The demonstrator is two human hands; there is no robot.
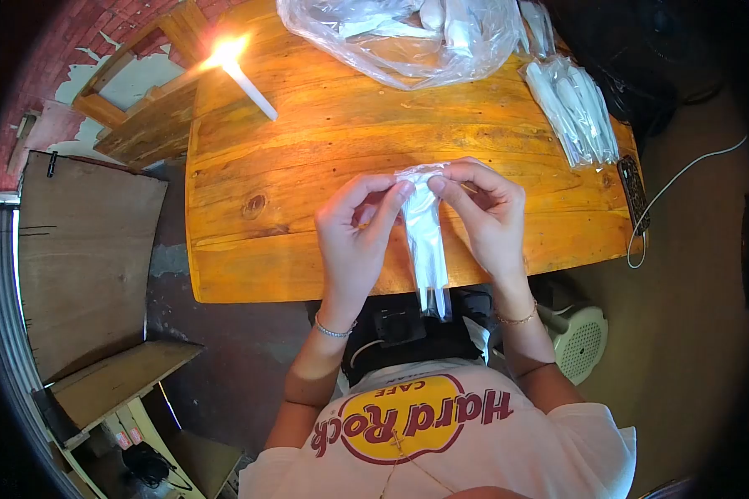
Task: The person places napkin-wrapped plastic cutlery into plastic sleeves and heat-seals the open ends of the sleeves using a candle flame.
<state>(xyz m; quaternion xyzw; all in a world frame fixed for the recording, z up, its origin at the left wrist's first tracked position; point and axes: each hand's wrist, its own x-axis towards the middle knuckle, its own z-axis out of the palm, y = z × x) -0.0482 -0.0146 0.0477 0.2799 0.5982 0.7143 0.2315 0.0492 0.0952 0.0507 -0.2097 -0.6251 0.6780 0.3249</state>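
Between my two hands hangs a clear plastic packet of white plastic cutlery [427, 241], its narrow tips pointing down toward my lap. My left hand [358, 220] pinches the packet's upper left corner between thumb and finger. On the other upper corner, my right hand [487, 212] has the same kind of pinch. The plastic along the top looks bunched between the thumbs. Farther off at the upper left, a lit white candle [254, 91] stands on the wooden table [308, 166], apart from both hands.
A large clear bag [408, 75] of white plastic pieces sits at the table's far side. Filled cutlery packets [572, 112] lie at the right, near a black remote [633, 195] and a white cable [682, 191]. A light-coloured stool [581, 345] stands on the floor at right.
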